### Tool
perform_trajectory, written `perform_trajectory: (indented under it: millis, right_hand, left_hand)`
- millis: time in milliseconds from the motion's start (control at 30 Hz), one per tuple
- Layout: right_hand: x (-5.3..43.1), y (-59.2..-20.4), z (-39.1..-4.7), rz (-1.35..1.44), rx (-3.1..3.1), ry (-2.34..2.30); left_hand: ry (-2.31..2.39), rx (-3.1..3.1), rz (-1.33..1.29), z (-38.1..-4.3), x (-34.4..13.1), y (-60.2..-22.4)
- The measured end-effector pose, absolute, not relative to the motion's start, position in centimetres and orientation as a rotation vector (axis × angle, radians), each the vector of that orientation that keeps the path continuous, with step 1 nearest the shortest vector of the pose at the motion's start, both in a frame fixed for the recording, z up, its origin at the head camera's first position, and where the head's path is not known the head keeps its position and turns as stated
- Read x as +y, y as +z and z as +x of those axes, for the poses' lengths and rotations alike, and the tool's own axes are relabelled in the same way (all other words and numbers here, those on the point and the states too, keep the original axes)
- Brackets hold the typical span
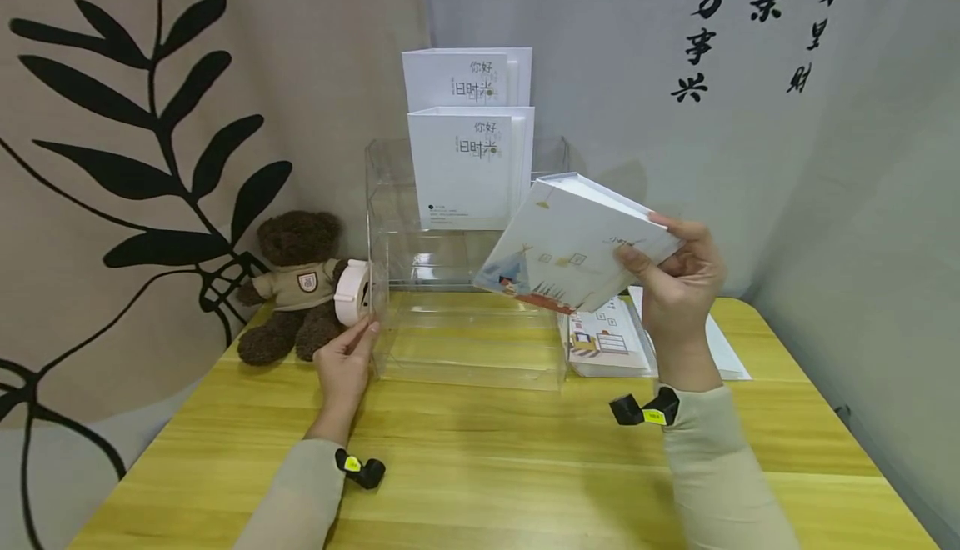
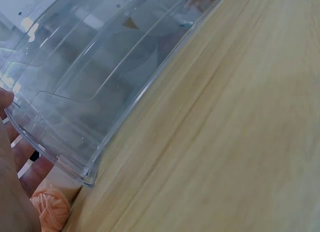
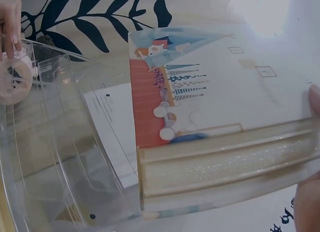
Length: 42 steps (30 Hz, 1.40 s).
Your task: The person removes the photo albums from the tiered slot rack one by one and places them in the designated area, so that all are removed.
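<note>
My right hand (image 1: 678,283) grips a thick white photo album (image 1: 577,242) by its right end, thumb on the illustrated cover. The album is tilted in the air, in front of the right side of a clear tiered stand (image 1: 468,371). In the right wrist view its page edges face the camera below the cover drawing (image 3: 175,87). My left hand (image 1: 345,367) pinches the stand's left side edge; in the left wrist view the thumb lies on one side of the clear panel (image 2: 75,162), fingers on the other. Two white albums (image 1: 472,171) stand upright on the upper tiers.
A brown teddy bear (image 1: 292,283) sits left of the stand, beside a pale pink round object (image 1: 351,293). Right of the stand, another illustrated album (image 1: 609,342) lies on the wooden table (image 1: 480,467), partly hidden by the right hand's wrist. A patterned curtain hangs behind.
</note>
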State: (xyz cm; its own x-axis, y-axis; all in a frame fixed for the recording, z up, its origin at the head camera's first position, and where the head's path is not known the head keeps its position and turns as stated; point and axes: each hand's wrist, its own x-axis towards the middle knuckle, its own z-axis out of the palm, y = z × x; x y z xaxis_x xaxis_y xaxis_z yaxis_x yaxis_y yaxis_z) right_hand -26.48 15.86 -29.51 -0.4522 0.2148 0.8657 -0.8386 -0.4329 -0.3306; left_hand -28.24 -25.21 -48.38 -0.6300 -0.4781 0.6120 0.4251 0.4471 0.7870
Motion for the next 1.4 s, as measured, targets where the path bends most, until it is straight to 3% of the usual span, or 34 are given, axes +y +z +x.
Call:
perform_trajectory:
  millis: [367, 800, 1167, 1400]
  right_hand:
    - [16.3, -30.3, -26.3, 1.05, -1.037, 1.992]
    - [13.5, -32.4, -25.8, 1.089, -1.195, 2.072]
    - [5.7, -40.0, -24.2, 0.554, -1.887, 2.448]
    - [3.0, -45.2, -22.4, 0.541, -2.146, 2.66]
  left_hand:
    - [-1.322, -1.852, 0.069, -27.7, -25.3, -48.6]
    - [-1.309, -1.857, 0.061, -27.9, -25.1, -48.6]
    - [-1.376, -1.816, 0.052, -28.2, -25.2, -48.5]
    - [-1.319, -1.831, 0.072, -28.2, -25.0, -48.0]
